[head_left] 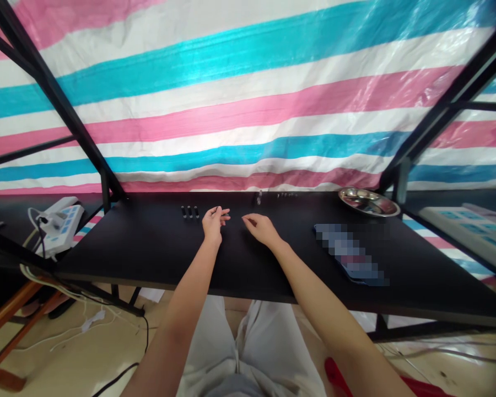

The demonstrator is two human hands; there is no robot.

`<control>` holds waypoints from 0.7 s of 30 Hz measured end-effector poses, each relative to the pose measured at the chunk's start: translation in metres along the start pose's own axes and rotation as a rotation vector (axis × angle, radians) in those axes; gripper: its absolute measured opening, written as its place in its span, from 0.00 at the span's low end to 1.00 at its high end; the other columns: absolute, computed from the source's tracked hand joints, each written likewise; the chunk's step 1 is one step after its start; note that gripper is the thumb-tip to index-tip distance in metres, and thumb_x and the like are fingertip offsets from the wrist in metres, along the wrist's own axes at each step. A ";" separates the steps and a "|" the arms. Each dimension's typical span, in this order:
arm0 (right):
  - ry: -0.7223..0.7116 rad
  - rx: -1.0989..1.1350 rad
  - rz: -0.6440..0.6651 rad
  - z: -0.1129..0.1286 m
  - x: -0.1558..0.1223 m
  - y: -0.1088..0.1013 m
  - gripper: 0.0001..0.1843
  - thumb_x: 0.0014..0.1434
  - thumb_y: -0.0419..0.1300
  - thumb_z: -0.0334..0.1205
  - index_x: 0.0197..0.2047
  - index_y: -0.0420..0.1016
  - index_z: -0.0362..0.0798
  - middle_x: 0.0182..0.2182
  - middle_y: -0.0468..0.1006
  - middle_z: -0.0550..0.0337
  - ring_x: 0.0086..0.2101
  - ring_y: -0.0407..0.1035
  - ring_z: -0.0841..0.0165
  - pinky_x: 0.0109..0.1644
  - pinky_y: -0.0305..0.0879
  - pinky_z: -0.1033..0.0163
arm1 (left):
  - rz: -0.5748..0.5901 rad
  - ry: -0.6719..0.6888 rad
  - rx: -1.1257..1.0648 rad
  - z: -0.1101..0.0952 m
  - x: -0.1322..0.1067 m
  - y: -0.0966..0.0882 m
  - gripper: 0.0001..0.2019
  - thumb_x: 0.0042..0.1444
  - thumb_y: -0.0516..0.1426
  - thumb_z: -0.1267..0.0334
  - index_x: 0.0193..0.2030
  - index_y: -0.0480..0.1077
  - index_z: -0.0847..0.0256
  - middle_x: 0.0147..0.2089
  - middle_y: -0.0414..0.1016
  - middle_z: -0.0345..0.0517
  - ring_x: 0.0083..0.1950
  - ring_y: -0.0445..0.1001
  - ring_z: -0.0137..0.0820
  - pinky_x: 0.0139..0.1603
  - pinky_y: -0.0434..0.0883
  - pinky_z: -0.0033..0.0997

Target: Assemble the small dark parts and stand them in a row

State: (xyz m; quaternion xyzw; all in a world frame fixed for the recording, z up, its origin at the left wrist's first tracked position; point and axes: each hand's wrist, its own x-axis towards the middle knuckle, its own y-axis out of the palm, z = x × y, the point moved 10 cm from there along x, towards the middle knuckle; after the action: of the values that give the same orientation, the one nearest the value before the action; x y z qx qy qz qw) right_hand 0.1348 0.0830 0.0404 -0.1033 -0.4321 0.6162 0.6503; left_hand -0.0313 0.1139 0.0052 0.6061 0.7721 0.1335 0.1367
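My left hand point(215, 223) is held over the middle of the black table, its fingers stretched out and apart, with nothing visible in it. Just left of it, three small dark cylinders with lighter ends point(190, 212) stand in a row. Facing it across a narrow gap is my right hand point(262, 228), whose fingers are curled together toward the tips. Whatever that hand may hold is too small or hidden to name. Behind my right hand lies a small clear, shiny piece point(259, 197), and several tiny clear pieces point(287, 195) form a line along the back edge.
A round metal dish point(391, 209) sits at the back right of the black table point(136, 248). Nearer me lies a blurred blue, flat object point(349, 253). White power strips point(68, 226) are at the left, and a striped sheet point(248, 110) hangs behind, between black frame posts.
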 end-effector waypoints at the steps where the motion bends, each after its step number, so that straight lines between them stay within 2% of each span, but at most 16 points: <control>1: 0.001 0.025 -0.016 0.001 0.000 -0.001 0.14 0.57 0.50 0.41 0.38 0.75 0.47 0.35 0.78 0.55 0.33 0.71 0.67 0.42 0.65 0.61 | 0.043 -0.016 -0.029 0.001 -0.001 0.004 0.13 0.50 0.57 0.61 0.40 0.63 0.67 0.33 0.75 0.49 0.23 0.70 0.22 0.21 0.58 0.19; 5: 0.065 0.178 -0.057 -0.002 -0.001 -0.002 0.18 0.58 0.49 0.46 0.45 0.71 0.45 0.36 0.77 0.53 0.31 0.70 0.68 0.41 0.66 0.61 | 0.274 -0.077 -0.085 0.002 -0.010 0.028 0.18 0.46 0.60 0.56 0.40 0.68 0.66 0.25 0.70 0.39 0.17 0.63 0.18 0.20 0.57 0.20; 10: 0.111 0.430 -0.081 -0.005 -0.001 0.000 0.23 0.59 0.45 0.52 0.49 0.66 0.46 0.28 0.73 0.59 0.24 0.66 0.73 0.33 0.65 0.64 | 0.436 -0.117 -0.021 0.005 -0.024 0.045 0.22 0.42 0.62 0.53 0.42 0.70 0.64 0.28 0.71 0.41 0.18 0.64 0.18 0.19 0.57 0.21; 16: 0.119 0.584 -0.132 -0.008 0.002 0.001 0.22 0.56 0.48 0.55 0.45 0.66 0.46 0.20 0.65 0.67 0.17 0.58 0.76 0.23 0.58 0.67 | 0.459 -0.117 0.034 0.008 -0.026 0.047 0.21 0.43 0.62 0.54 0.43 0.70 0.64 0.32 0.74 0.44 0.20 0.65 0.18 0.20 0.58 0.21; 21: 0.162 0.603 -0.142 -0.013 0.003 0.000 0.22 0.55 0.50 0.54 0.42 0.67 0.46 0.19 0.64 0.68 0.17 0.56 0.76 0.22 0.55 0.68 | 0.377 -0.078 -0.011 0.005 -0.018 0.040 0.22 0.42 0.62 0.53 0.42 0.70 0.65 0.29 0.72 0.42 0.18 0.64 0.18 0.19 0.57 0.21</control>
State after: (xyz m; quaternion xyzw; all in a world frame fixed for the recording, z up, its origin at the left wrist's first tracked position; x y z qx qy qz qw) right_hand 0.1437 0.0906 0.0334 0.0757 -0.1828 0.6593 0.7254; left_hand 0.0107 0.1053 0.0163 0.7440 0.6382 0.1374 0.1424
